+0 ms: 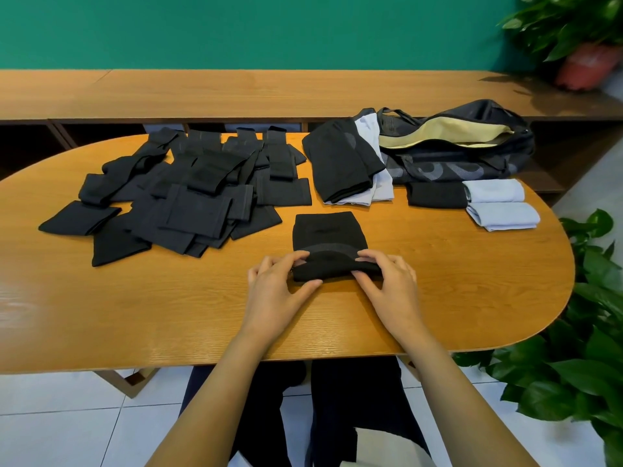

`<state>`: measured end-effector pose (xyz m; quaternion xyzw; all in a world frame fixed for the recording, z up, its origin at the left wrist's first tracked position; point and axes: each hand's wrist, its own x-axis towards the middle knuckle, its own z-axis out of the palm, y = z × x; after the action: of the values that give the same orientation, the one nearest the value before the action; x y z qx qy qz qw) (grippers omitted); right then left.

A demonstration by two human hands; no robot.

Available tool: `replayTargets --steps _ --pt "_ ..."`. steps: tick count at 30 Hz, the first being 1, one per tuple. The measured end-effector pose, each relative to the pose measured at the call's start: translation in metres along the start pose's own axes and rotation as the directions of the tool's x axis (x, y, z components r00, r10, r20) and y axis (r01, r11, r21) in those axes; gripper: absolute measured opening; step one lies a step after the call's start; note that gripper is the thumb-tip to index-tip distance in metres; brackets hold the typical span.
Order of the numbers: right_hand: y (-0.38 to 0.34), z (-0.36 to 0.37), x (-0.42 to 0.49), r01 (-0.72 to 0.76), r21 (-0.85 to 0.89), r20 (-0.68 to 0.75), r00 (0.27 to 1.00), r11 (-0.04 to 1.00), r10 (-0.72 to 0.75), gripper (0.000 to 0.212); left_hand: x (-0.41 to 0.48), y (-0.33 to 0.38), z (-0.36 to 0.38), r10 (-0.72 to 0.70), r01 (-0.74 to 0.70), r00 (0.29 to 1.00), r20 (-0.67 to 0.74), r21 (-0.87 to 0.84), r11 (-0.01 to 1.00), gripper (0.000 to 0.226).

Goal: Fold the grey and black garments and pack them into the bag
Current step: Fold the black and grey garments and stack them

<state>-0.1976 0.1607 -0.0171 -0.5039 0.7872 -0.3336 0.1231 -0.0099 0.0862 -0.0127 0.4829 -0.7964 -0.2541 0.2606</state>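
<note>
Fingers: the near end of a black garment (328, 237) is pinched by the fingers (300, 256) of both hands, fingertips on top of the turned-over fold and thumbs at its near side.
Left hand (276, 284): curled round the left end of the fold.
Right hand (387, 281): curled round the right end of the fold.
Garment in hand: laid flat on the table (438, 298) straight ahead of the person, with only the near end turned over; the fold is judged to be just begun.
Done: 1 black folded piece (436, 195) and 2 grey folded pieces (494, 190) are set down just beside the bag (455, 153), not inside it.
Bag: placed at the far right of the table, unzipped, with its pale lining shown; nothing packed can be made out inside.
Left to do: a large heap (182, 197) of black pieces is spread at the left, and a stack (344, 166) of black and grey pieces lies between it and the bag.
Progress: judged early, with most folding and all packing still to be done.
</note>
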Motion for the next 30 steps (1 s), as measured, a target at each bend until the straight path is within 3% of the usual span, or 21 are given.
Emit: replayTargets --steps 10,13,17,19,22,30 --pt "0.0067 0.0023 0.0037 0.001 0.097 -0.043 0.999 0.995 0.003 0.038 0.001 -0.0072 0.0022 -0.034 0.018 0.984 -0.176 -0.088 0.996 0.038" --pt "0.0065 0.0031 0.0037 0.039 0.105 -0.071 0.997 0.994 -0.032 0.035 0.0014 -0.0059 0.0013 -0.052 0.028 0.98 -0.192 -0.124 0.992 0.04" --pt "0.0032 0.0007 0.0019 0.123 0.028 -0.163 0.98 0.992 -0.117 0.046 0.0013 -0.0063 0.0016 -0.041 0.019 0.982 -0.184 -0.12 0.993 0.037" --pt "0.0011 0.0009 -0.0002 0.25 -0.1 -0.117 0.958 0.963 -0.261 0.048 0.0014 -0.0074 0.0024 -0.035 0.019 0.983 -0.18 -0.09 0.996 0.034" --pt "-0.0003 0.0042 -0.0028 0.446 -0.24 0.062 0.894 0.862 -0.445 0.042 0.0018 -0.0073 0.0039 -0.025 0.018 0.984 -0.176 -0.039 0.999 0.031" --pt "-0.0028 0.0054 -0.0014 0.361 -0.368 0.166 0.932 0.857 -0.322 0.055 0.0023 -0.0063 0.0024 0.105 -0.099 0.986 -0.133 0.053 0.994 0.033"
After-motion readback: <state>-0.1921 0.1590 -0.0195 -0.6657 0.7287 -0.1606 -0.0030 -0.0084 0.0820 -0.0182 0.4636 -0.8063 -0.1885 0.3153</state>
